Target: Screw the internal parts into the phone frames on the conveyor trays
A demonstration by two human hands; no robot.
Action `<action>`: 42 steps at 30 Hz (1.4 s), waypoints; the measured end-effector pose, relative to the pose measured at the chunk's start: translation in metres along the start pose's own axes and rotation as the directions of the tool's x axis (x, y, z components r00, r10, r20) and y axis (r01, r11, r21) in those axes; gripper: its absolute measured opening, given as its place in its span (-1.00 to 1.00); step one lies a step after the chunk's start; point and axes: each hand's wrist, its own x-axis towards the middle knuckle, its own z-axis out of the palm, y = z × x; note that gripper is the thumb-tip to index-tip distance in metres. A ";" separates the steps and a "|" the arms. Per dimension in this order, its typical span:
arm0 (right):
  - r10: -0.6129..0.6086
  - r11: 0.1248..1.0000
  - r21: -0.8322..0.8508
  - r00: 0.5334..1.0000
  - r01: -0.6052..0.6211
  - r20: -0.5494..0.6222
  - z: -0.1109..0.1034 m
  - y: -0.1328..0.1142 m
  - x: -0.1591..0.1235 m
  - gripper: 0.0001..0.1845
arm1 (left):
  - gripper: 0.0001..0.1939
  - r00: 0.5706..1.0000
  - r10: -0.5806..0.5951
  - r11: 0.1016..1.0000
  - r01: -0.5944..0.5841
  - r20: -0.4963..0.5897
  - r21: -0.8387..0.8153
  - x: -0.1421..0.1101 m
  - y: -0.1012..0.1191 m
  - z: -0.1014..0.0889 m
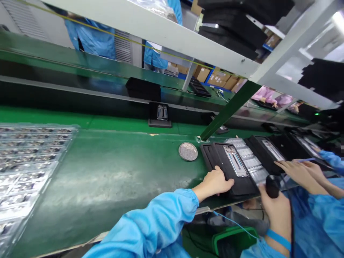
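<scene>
My left hand (pixel 215 182) is closed on the near left edge of a black foam tray (pixel 243 184), thumb on top. A silver phone frame (pixel 236 161) with blue strips and a dark strip inside lies in that tray's recess. Under and left of it another black tray (pixel 207 154) sticks out. My right hand (pixel 278 211), with a blue band at the wrist, is wrapped round a black electric screwdriver (pixel 272 187). A dark cord runs down beside my wrist. The screwdriver's tip is hidden.
A round metal dish (pixel 188 151) stands left of the trays. Clear component trays (pixel 34 168) lie far left. A slanted green post (pixel 228 111) rises behind. On the right a co-worker's hands (pixel 303 173) work close by. Beyond, a tray (pixel 159 122) sits on the conveyor. A green bin (pixel 215 242) stands below.
</scene>
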 end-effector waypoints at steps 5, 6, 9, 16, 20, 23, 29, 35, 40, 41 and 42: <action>0.161 0.982 0.057 0.958 -0.179 0.236 0.010 0.027 0.000 -0.32 | 0.02 0.994 -0.028 0.989 0.012 -0.104 -0.146 -0.006 -0.006 0.000; 0.145 0.979 0.103 0.951 -0.179 0.272 0.010 0.030 -0.007 -0.29 | -0.01 0.989 -0.042 0.983 0.015 -0.141 -0.185 -0.006 -0.009 0.000; 0.060 0.975 0.181 0.934 -0.131 0.353 0.005 0.025 -0.031 -0.25 | -0.11 0.977 -0.054 0.955 -0.009 -0.206 -0.296 -0.014 -0.024 -0.004; -0.095 0.891 0.433 0.989 0.137 -0.117 -0.003 -0.075 -0.096 -0.37 | -0.06 0.940 0.080 0.810 -0.255 -0.332 -0.528 -0.128 -0.117 -0.057; -0.271 0.474 0.814 0.935 0.336 -0.228 0.035 -0.148 -0.101 -0.49 | 0.12 0.905 -0.106 0.790 -0.175 -0.412 -0.588 -0.210 -0.173 -0.093; -0.421 0.226 0.924 0.886 0.310 -0.194 0.088 -0.192 -0.083 -0.47 | 0.25 0.854 -0.259 0.803 -0.069 -0.451 -0.591 -0.238 -0.201 -0.099; -0.530 0.134 0.986 0.848 0.102 -0.015 0.177 -0.232 -0.053 -0.35 | -0.02 0.791 -0.241 0.962 0.117 -0.563 -0.247 -0.261 -0.237 -0.092; -0.520 0.145 0.988 0.853 0.042 0.040 0.196 -0.223 -0.053 -0.35 | -0.36 0.660 0.163 0.918 0.172 -0.734 0.358 -0.237 -0.231 -0.140; -0.509 0.155 0.987 0.860 0.040 0.045 0.195 -0.220 -0.049 -0.34 | -0.48 0.755 0.321 0.882 -0.019 -0.572 0.471 -0.152 -0.208 -0.198; -0.507 0.159 0.986 0.861 0.041 0.046 0.194 -0.219 -0.048 -0.34 | -0.44 0.784 0.331 0.884 -0.062 -0.525 0.464 -0.140 -0.207 -0.205; -0.507 0.164 0.986 0.860 0.041 0.049 0.194 -0.218 -0.048 -0.35 | -0.40 0.811 0.337 0.886 -0.100 -0.479 0.453 -0.131 -0.206 -0.209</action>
